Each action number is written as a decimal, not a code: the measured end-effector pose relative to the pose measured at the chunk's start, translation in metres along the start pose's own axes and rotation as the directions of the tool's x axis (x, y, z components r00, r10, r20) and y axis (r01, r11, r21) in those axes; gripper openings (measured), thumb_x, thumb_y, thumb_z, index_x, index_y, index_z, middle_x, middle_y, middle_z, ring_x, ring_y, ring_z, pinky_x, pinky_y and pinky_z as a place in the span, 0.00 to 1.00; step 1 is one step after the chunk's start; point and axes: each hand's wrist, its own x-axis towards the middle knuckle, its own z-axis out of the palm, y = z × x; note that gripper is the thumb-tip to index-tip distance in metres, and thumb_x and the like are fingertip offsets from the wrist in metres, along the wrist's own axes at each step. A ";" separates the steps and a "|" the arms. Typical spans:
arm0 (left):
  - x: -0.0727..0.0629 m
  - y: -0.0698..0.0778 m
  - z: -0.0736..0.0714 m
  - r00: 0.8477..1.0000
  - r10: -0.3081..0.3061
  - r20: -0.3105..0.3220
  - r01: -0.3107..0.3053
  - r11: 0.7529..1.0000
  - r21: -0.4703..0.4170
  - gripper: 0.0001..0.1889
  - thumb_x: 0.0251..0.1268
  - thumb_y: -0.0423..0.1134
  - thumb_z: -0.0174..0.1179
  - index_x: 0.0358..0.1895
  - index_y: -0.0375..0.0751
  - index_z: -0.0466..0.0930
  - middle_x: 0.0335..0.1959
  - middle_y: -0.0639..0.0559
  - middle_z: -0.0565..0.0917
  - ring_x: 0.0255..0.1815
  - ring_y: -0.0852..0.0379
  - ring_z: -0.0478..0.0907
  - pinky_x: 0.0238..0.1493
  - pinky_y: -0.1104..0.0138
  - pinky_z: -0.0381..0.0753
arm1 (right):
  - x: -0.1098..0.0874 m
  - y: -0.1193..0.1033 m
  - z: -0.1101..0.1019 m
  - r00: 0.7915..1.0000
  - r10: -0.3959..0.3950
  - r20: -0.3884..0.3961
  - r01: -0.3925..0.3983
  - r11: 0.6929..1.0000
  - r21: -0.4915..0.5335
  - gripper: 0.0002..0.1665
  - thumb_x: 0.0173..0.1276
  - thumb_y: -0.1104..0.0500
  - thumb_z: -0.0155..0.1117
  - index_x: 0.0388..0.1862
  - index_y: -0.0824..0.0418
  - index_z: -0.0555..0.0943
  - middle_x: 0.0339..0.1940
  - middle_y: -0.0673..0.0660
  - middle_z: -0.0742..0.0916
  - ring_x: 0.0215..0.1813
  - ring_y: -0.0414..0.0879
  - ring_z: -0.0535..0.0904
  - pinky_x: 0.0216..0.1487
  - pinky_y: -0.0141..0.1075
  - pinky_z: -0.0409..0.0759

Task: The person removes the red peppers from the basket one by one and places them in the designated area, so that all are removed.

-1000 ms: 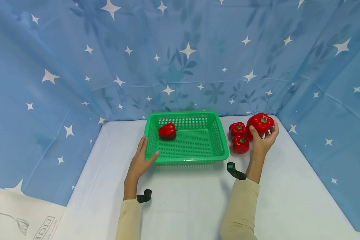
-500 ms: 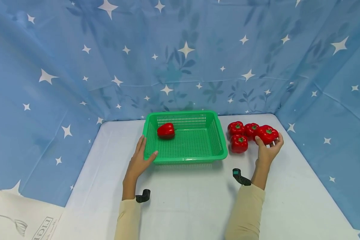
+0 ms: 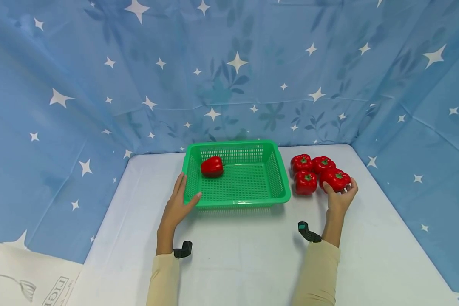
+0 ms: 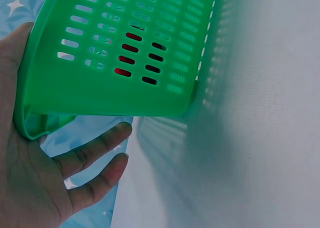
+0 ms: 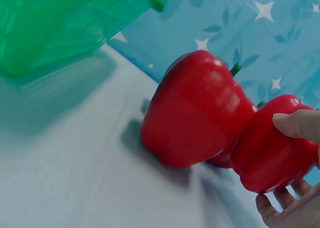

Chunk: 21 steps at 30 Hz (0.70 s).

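Observation:
My right hand [image 3: 338,202] grips a red bell pepper [image 3: 334,180], thumb on its near side and fingers at its right and underneath. In the right wrist view this bell pepper [image 5: 275,148] touches or overlaps another bell pepper [image 5: 195,113]. Three more red bell peppers [image 3: 305,182] stand close together, stems up, just left of and behind the held one. My left hand [image 3: 176,209] rests at the left front corner of a green plastic basket [image 3: 237,203]. Its fingers [image 4: 95,148] are extended and spread below the rim. Inside the basket, one red bell pepper [image 3: 212,167] lies on its side at the left.
A white cloth covers the table [image 3: 233,255]. Blue star-patterned curtains [image 3: 229,85] hang at the back and both sides. The basket's right wall stands close to the peppers. A printed cloth [image 3: 26,276] lies at the lower left.
My right hand has brought the held bell pepper forward from behind, lowering it beside the group, first rightward and then slightly back left. The left hand keeps its place on the basket.

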 end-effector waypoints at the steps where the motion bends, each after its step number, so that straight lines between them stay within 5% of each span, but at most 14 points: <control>1: 0.000 0.000 0.000 1.000 0.001 0.000 -0.001 1.000 -0.002 0.47 0.65 0.67 0.52 0.80 0.54 0.41 0.81 0.61 0.38 0.79 0.40 0.50 0.65 0.32 0.62 | 0.001 0.002 0.000 1.000 0.004 0.003 -0.003 1.000 -0.007 0.52 0.65 0.60 0.68 0.77 0.38 0.48 0.80 0.49 0.54 0.81 0.44 0.49 0.74 0.39 0.63; 21: 0.000 0.000 0.000 1.000 0.002 -0.007 -0.002 1.000 -0.012 0.47 0.65 0.67 0.53 0.80 0.54 0.42 0.81 0.61 0.39 0.79 0.40 0.51 0.64 0.32 0.62 | 0.003 0.021 -0.003 0.999 0.005 0.046 -0.001 0.996 -0.085 0.51 0.67 0.56 0.66 0.78 0.38 0.45 0.81 0.51 0.52 0.81 0.47 0.48 0.76 0.41 0.60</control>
